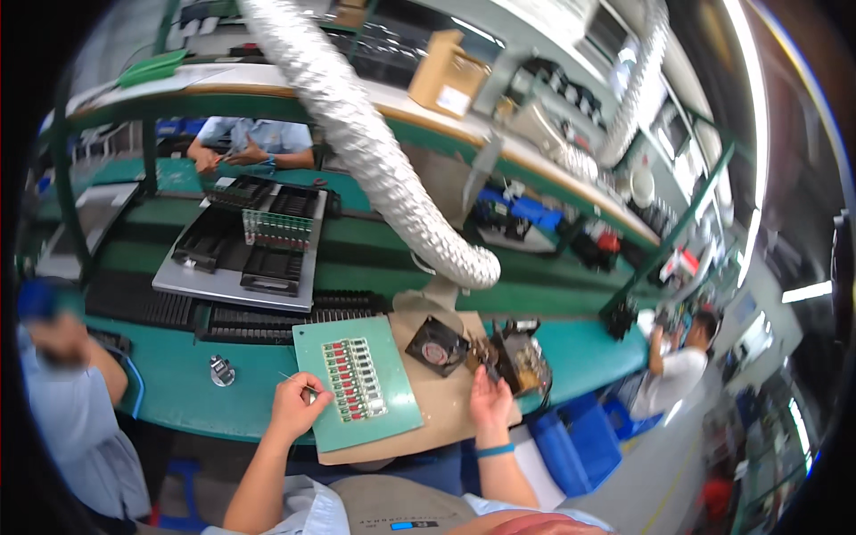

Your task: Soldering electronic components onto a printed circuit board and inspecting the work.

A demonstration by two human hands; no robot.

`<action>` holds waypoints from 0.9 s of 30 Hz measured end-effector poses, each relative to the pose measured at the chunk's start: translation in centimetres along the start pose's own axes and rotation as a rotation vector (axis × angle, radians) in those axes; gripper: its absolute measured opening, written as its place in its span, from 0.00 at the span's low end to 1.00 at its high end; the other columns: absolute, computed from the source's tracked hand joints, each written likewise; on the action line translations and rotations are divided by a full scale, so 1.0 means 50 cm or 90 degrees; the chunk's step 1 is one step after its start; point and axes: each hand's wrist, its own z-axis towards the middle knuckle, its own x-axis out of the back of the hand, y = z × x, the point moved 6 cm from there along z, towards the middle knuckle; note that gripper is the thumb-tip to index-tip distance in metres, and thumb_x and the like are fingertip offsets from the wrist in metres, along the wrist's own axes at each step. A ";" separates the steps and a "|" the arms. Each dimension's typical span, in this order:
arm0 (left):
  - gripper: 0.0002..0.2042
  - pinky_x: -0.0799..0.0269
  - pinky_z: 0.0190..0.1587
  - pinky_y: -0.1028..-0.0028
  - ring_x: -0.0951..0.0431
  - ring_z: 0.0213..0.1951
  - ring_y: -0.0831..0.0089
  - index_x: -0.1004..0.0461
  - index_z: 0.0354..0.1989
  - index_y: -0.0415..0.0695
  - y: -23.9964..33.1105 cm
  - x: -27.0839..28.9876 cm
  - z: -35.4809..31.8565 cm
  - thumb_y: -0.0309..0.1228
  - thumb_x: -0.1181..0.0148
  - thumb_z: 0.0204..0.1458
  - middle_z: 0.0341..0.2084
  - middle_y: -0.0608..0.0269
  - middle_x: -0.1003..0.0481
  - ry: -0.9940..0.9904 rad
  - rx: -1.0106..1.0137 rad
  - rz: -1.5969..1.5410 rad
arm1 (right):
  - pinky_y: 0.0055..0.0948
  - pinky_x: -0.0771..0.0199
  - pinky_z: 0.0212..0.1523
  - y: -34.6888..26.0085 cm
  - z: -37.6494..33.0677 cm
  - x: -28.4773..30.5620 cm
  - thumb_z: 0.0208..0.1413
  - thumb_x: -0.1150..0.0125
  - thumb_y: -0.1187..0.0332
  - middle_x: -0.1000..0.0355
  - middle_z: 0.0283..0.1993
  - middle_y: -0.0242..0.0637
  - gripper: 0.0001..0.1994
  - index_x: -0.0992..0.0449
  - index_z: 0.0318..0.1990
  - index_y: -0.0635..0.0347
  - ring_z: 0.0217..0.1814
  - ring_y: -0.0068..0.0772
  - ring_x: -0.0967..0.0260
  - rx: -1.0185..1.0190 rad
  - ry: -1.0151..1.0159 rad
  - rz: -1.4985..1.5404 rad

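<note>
My left hand (300,407) is closed in a pinch at the left edge of a light green board (312,343), with a thin wire (287,375) sticking out past its fingers. On that board lies a panel of small circuit boards (357,379) with rows of red, white and dark parts. My right hand (490,398), a teal band at its wrist, is palm up with curled fingers beside a dark open box of mixed parts (524,357). Its fingertips meet something dark that I cannot make out. A square black fan (437,345) stands between the panel and this box.
Brown cardboard (446,419) lies under the board. A white flexible duct (383,160) hangs down to a hood behind the fan. Black trays (272,270) sit on a grey plate; a small metal container (221,371) stands left. Blue bins (580,446) are at right. Co-workers sit around.
</note>
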 end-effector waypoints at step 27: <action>0.17 0.39 0.24 0.70 0.41 0.17 0.69 0.38 0.16 0.43 0.001 0.009 -0.001 0.24 0.32 0.48 0.13 0.66 0.38 -0.011 -0.049 0.103 | 0.21 0.31 0.35 0.208 -0.340 -0.153 0.55 0.47 0.86 0.25 0.41 0.38 0.15 0.21 0.49 0.65 0.36 0.28 0.32 0.487 -0.512 -1.072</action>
